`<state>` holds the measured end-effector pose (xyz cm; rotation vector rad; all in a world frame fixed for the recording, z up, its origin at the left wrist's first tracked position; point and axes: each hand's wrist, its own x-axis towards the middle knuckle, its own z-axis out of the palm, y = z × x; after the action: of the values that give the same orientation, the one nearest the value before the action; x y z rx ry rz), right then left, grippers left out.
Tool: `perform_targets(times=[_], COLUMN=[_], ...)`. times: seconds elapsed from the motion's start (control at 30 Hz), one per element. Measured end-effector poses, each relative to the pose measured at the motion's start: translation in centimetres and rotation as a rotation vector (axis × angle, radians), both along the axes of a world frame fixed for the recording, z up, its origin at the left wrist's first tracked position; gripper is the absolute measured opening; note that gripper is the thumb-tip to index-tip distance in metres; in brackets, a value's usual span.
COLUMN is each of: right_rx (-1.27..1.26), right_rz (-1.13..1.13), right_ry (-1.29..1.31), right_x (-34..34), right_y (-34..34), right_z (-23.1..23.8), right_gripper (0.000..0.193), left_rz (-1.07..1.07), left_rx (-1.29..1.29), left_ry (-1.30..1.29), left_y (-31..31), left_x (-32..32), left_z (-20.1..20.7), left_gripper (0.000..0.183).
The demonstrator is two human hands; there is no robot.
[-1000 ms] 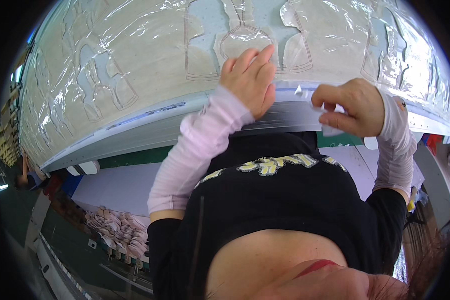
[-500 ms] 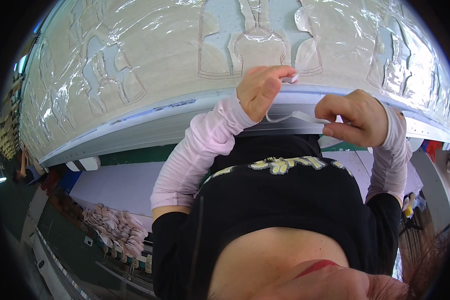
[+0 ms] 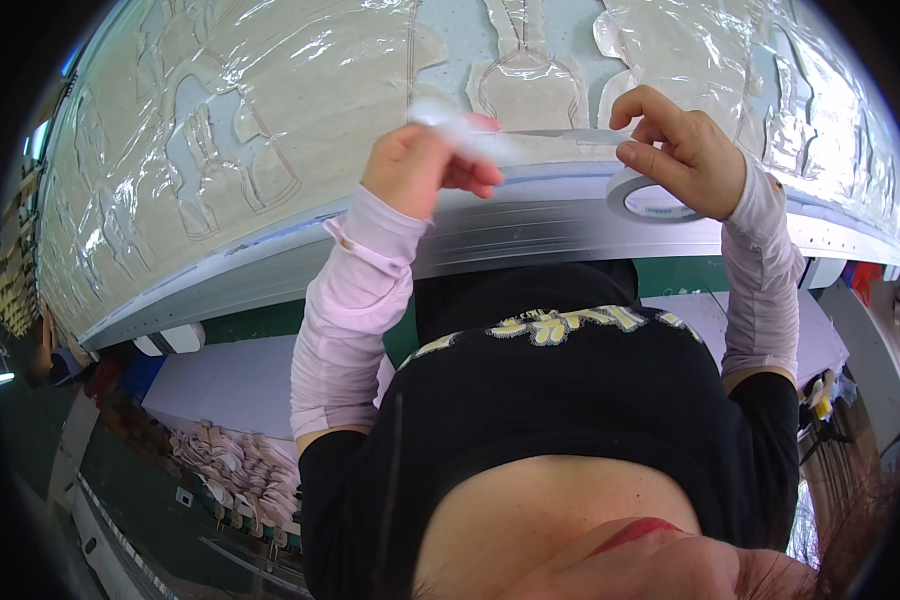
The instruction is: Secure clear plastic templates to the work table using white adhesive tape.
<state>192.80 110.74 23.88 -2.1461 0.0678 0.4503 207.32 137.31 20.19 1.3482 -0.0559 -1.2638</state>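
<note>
Right hand (image 3: pixel 682 155) is cradling the roll of tape (image 3: pixel 645 198) under its palm, fingers curled around it. Left hand (image 3: pixel 425 165) is pinching the free tape end (image 3: pixel 455 122), and the strip is stretching taut between both grips, just above the plastic-covered worktop (image 3: pixel 270 120) with its cut fabric pieces (image 3: pixel 525 85).

Both forearms rise from the near edge, the left hand (image 3: pixel 422 170) loosely fisted with fingertips pinched, the right hand (image 3: pixel 682 152) level with it, well apart, thumb and forefinger pinched, other fingers curled.
</note>
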Motion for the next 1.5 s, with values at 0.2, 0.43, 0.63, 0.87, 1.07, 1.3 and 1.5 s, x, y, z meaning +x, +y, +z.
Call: perform_targets(times=[0.2,0.43,0.63,0.87,1.07,1.3,1.5], right_rx=[0.097,0.139,0.149,-0.099,-0.354,-0.37,-0.313], right_rz=[-0.124,-0.214,-0.287,-0.599,-0.498,-0.399,-0.394], right_ry=[0.116,0.126,0.153,-0.111,0.067,0.301,0.291], right_x=[-0.6,-1.5,-3.9,-7.0,-7.1,-5.3,-4.3], right_y=[0.6,2.5,3.6,8.3,9.4,9.4,9.1], right_z=[-0.2,-0.7,-2.0,-2.1,-1.7,-1.6,-3.1], right_gripper=[0.022,0.026,0.045,0.051,0.053,0.063,0.066], left_rz=[0.26,-0.722,-0.958,-1.169,-1.31,-1.315,-1.175], left_rx=[0.09,-0.16,-0.183,-0.135,-0.131,0.094,0.179], left_ry=[-0.667,-1.381,-0.473,-0.78,-0.902,-1.131,-1.132], left_y=[-1.2,-5.9,-8.8,-12.6,-15.2,-17.1,-18.0], left_x=[-1.0,0.4,4.4,8.2,7.9,7.1,7.2], left_z=[-0.4,-2.6,-2.7,-4.8,-7.5,-7.3,-7.5], left_gripper=[0.039,0.041,0.026,0.026,0.024,0.02,0.024])
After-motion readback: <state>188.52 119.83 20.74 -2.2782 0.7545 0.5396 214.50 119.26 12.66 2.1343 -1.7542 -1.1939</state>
